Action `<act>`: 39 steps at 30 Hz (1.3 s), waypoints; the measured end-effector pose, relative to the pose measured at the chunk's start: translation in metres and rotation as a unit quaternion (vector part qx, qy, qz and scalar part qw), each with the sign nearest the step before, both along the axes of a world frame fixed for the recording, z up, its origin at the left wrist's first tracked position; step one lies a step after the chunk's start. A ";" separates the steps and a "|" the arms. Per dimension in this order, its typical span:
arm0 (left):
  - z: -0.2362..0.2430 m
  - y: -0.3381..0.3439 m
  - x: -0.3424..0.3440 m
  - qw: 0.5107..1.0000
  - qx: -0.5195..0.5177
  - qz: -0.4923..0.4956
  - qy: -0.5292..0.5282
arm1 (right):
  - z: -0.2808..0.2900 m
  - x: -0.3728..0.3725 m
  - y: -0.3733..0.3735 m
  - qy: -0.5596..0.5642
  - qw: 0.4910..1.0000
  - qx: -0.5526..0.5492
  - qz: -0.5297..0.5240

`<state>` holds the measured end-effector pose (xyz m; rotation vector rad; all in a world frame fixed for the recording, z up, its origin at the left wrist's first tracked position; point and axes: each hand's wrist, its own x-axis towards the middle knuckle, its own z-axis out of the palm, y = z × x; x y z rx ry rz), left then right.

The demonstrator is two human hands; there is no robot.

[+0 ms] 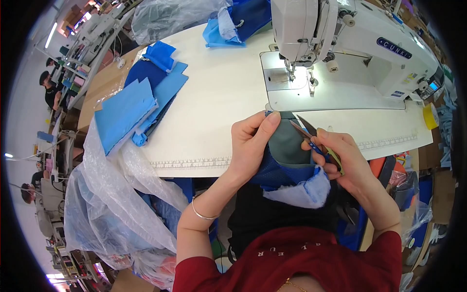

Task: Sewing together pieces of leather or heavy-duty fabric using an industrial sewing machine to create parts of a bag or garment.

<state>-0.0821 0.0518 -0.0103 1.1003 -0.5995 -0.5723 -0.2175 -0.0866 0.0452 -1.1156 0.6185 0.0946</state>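
My left hand [250, 143] pinches the top edge of a sewn piece with a grey-green face [284, 141], blue mesh [270, 173] and a white fluffy backing [296, 193]. The piece hangs over the front edge of the white sewing table [209, 126]. My right hand [343, 155] grips a pair of scissors [309, 135], whose blades lie at the upper right part of the piece, close to my left thumb. Above my hands stands a white sewing machine [365, 53] with its needle area lit.
Blue fabric pieces [121, 114] lie at the table's left, more [243, 22] at the back. Plastic sheeting [112, 194] drapes down the left side. A yellow tape roll [429, 116] sits at the right. Co-workers [51, 87] are at machines far left.
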 end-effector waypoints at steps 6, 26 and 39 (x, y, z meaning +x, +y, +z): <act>-0.003 0.002 0.002 1.000 0.004 0.002 -0.030 | -0.001 0.000 0.003 -0.010 1.000 0.001 -0.015; -0.001 0.003 0.000 0.998 0.000 0.020 -0.064 | -0.001 0.000 0.011 -0.030 0.999 -0.011 -0.022; 0.000 0.000 0.004 0.995 -0.015 -0.063 0.074 | -0.021 0.000 0.009 -0.112 0.991 -0.059 -0.032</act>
